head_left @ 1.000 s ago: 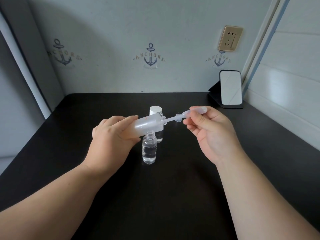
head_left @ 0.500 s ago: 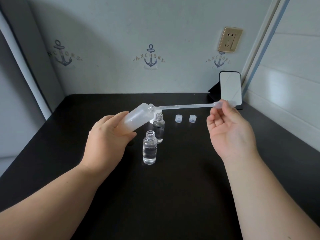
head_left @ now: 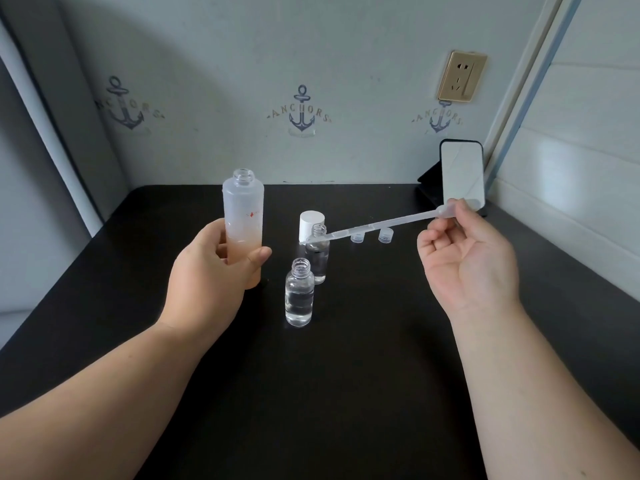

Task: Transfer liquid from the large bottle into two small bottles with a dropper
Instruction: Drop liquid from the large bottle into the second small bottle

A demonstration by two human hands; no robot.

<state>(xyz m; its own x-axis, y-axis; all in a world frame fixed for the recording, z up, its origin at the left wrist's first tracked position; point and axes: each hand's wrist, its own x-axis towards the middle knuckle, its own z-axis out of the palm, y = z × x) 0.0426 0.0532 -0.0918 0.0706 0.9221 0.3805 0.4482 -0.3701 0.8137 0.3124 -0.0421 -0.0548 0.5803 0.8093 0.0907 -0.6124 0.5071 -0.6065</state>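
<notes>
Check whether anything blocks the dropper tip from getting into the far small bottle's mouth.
Nothing visible does. The dropper, pinched by the right hand, has its tip right beside the open neck of the far small bottle; its cap is off.

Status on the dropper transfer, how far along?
Done: both small bottles hold clear liquid, near bottle and far bottle. In hand: left hand holds the large bottle upright; right hand pinches the dropper, tip by the far bottle's mouth. Left: squeezing out, capping with the two small caps.
</notes>
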